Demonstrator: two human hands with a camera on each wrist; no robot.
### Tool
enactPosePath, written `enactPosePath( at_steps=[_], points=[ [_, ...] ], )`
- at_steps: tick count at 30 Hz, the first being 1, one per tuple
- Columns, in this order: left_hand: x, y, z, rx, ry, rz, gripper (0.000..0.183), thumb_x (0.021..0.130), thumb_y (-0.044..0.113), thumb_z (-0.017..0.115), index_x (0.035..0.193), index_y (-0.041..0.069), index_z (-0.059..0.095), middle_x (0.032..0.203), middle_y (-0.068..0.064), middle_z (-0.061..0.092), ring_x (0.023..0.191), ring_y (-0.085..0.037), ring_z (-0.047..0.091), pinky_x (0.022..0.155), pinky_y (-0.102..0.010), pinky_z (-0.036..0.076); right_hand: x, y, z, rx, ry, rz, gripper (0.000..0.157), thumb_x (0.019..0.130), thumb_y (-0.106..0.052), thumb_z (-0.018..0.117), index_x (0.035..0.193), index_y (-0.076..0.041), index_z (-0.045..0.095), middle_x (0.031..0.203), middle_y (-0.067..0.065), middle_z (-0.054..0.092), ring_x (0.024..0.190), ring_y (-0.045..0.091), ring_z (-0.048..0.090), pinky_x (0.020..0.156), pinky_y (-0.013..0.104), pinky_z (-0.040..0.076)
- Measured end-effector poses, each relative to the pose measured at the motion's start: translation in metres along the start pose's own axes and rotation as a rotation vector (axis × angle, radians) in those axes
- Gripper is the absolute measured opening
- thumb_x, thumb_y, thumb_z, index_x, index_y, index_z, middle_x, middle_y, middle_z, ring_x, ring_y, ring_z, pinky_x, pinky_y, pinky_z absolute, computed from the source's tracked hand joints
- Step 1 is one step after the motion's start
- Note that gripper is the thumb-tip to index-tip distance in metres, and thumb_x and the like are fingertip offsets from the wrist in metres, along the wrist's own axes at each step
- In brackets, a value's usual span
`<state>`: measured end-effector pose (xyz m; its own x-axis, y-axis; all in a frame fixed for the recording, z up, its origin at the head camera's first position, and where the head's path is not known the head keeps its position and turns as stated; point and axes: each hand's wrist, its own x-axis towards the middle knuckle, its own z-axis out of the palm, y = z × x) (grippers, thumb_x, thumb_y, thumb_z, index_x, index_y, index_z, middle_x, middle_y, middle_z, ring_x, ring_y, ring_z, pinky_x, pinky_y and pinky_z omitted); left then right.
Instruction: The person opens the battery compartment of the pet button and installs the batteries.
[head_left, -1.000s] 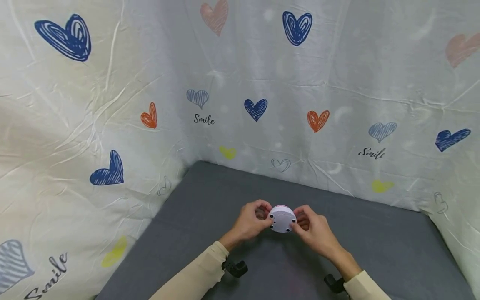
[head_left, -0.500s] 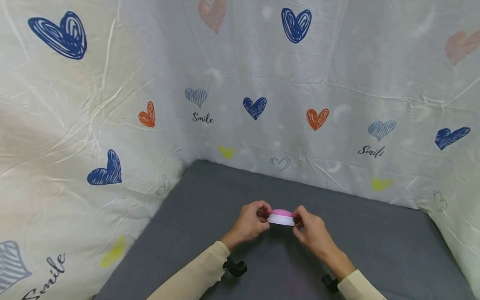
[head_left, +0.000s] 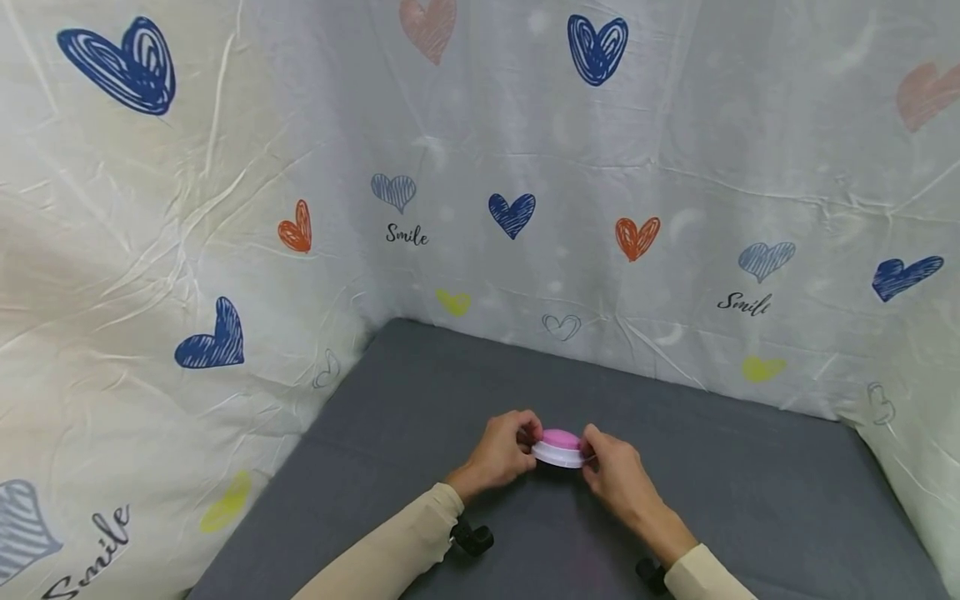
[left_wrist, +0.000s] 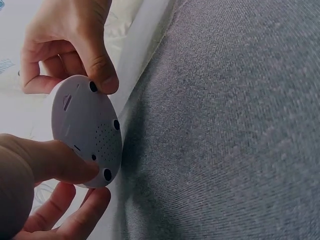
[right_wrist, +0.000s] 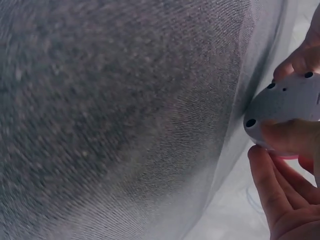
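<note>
Both hands hold a round push button (head_left: 561, 442) between them, over the grey cloth. It has a white base and a pink domed top, which tilts toward the head view. On its left edge, the left hand (head_left: 497, 452) pinches with thumb and fingers; the right hand (head_left: 621, 477) grips the opposite edge. The left wrist view shows the white underside (left_wrist: 82, 112) with black round feet, a patch of small holes and the left thumb (left_wrist: 60, 162) laid across it. In the right wrist view, the right thumb (right_wrist: 290, 135) lies on the underside, fingers at the rim.
A grey cloth-covered table (head_left: 450, 375) spreads beneath the hands. Behind and to the left hang pale curtains (head_left: 562, 167) printed with hearts and "Smile". Black camera mounts (head_left: 472, 537) sit at the wrists.
The push button has turned from showing its white underside to showing its pink top in the head view. Both hands have shifted slightly lower in the view with it, keeping their grip.
</note>
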<state>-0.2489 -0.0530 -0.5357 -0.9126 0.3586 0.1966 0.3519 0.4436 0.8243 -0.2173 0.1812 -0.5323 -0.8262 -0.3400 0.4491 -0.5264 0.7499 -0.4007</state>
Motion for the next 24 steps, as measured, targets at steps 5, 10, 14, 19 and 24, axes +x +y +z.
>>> enactPosePath(
  at_steps=[5,10,14,19,24],
  points=[
    [-0.002,-0.001,0.001,0.037,-0.017,0.025,0.038,0.076,-0.017,0.079,0.098,0.011,0.066,0.103,-0.006,0.066,0.094,-0.017,0.072,0.077,-0.021,0.061,-0.002,-0.001,-0.004,0.004,-0.065,0.008,0.046,0.073,0.009,0.094,0.093,-0.015,0.06,0.089,0.0,0.075,0.079,0.016,0.076,0.067,0.029,0.064],
    [-0.006,-0.002,0.0,0.063,-0.069,0.07,0.036,0.076,-0.015,0.081,0.098,0.009,0.064,0.1,-0.009,0.064,0.094,-0.02,0.072,0.078,-0.024,0.064,-0.005,0.0,-0.01,-0.011,-0.129,-0.005,0.046,0.072,0.001,0.1,0.093,-0.017,0.063,0.089,-0.002,0.075,0.081,0.015,0.075,0.068,0.028,0.063],
    [-0.002,-0.029,0.011,0.076,-0.083,0.108,0.037,0.075,-0.007,0.083,0.101,0.014,0.067,0.102,-0.002,0.065,0.093,-0.01,0.069,0.08,-0.021,0.063,-0.008,0.003,-0.011,-0.041,-0.148,0.005,0.042,0.072,-0.001,0.1,0.093,-0.016,0.067,0.088,-0.002,0.075,0.08,0.011,0.071,0.068,0.028,0.061],
    [0.003,-0.051,0.02,0.104,-0.1,0.101,0.04,0.076,-0.003,0.085,0.107,0.018,0.072,0.103,0.003,0.065,0.088,-0.004,0.063,0.077,-0.017,0.058,-0.012,0.003,-0.01,-0.078,-0.159,0.018,0.034,0.075,-0.004,0.099,0.093,-0.015,0.072,0.086,-0.003,0.073,0.077,0.008,0.066,0.067,0.029,0.059],
    [-0.009,-0.001,-0.002,0.113,-0.082,0.05,0.025,0.085,-0.005,0.079,0.108,0.004,0.073,0.105,-0.013,0.069,0.092,-0.022,0.072,0.076,-0.023,0.061,-0.009,0.001,-0.015,-0.089,-0.156,0.064,0.021,0.085,-0.01,0.093,0.094,-0.016,0.075,0.089,-0.003,0.075,0.081,0.01,0.071,0.071,0.033,0.063]
  ],
)
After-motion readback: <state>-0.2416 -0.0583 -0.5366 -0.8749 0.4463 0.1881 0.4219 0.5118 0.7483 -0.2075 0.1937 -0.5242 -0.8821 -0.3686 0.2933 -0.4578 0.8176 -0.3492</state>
